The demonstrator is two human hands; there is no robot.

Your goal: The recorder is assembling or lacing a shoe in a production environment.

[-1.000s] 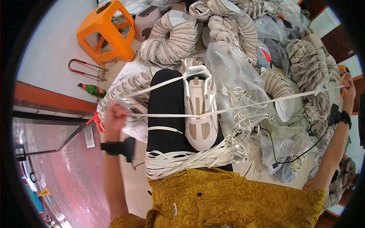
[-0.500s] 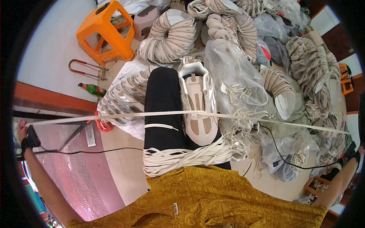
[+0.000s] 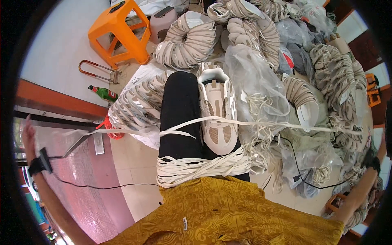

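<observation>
A beige and white sneaker rests on my lap with its toe towards me. A flat cream shoelace passes across its front, one length running out to each side. My left hand is far out to the left, fingers stretched up, and the lace's blurred left end seems apart from it. My right hand is at the far right rim, mostly cut off, so its fingers are hidden; the lace's right end stops short of it. A thick bundle of cream shoelaces lies across my black-trousered thighs.
Stacked beige shoe uppers surround my knees. Clear plastic bags and tangled laces lie to the right. An orange stool, a green bottle and a metal U-shaped handle are at left. Black cables run from both wristbands.
The shoelace was pulled taut and nearly straight; now it hangs slack and wavy, its left end flying loose. My left fingers have straightened. The right hand has moved up against the rim.
</observation>
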